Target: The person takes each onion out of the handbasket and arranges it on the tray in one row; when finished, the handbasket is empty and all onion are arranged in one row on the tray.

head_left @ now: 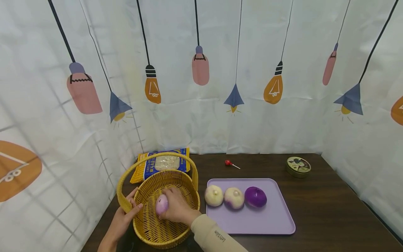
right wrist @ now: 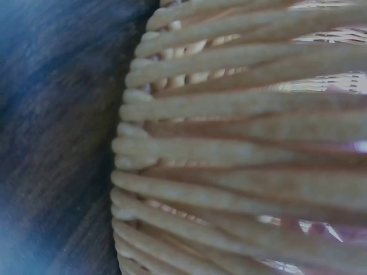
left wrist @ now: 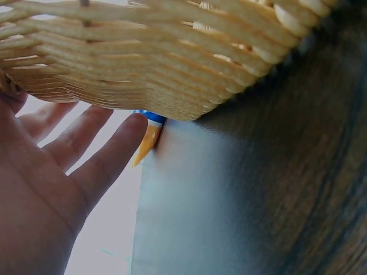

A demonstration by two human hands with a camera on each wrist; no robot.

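Note:
A yellow wicker basket (head_left: 167, 238) with a tall arched handle stands at the left of the table. My left hand (head_left: 122, 217) holds it by the left side, thumb over the rim near the handle's foot. From below, in the left wrist view, the fingers of that hand (left wrist: 103, 143) lie against the outer weave. My right hand (head_left: 177, 206) reaches down inside the basket and grips a pale purple onion (head_left: 162, 204). Woven strands of the basket (right wrist: 241, 137) fill most of the right wrist view and hide that hand.
Right of the basket, a lilac tray (head_left: 252, 224) bears two whitish onions (head_left: 234, 198) and a deep purple onion (head_left: 255, 197) in a row. Behind the basket lies a yellow and blue food bag (head_left: 151, 168). Farther back are a red lollipop (head_left: 228, 162) and a round tin (head_left: 298, 166).

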